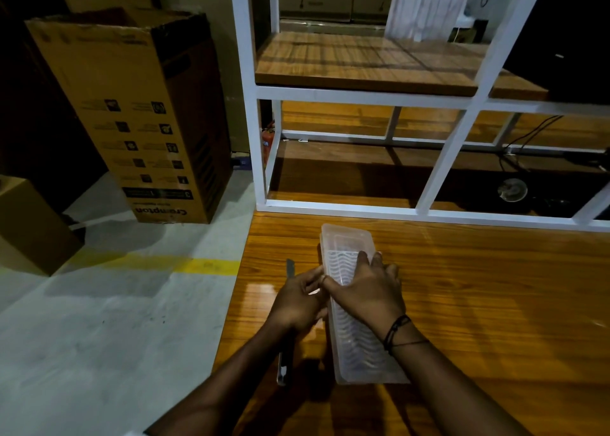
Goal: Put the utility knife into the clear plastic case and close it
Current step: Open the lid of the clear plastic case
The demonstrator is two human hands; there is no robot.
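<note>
A long clear plastic case (347, 237) with a ribbed lid lies lengthwise on the wooden table (478, 287), near its left edge. My right hand (366, 290) lies across the top of the case, fingers spread over the lid and gripping it. The fingers of my left hand (297, 300) curl against the case's left rim. The utility knife (286, 366), dark and slim, lies along the table edge just left of the case. It passes under my left hand and wrist, with its tip showing beyond the fingers. I cannot tell whether the lid is fully shut.
A white metal shelf frame (363, 94) with wooden boards stands at the table's far edge. On the concrete floor to the left stand a tall cardboard box (132, 105) and a smaller box (29, 224). Cables and a round object lie on the lower right shelf.
</note>
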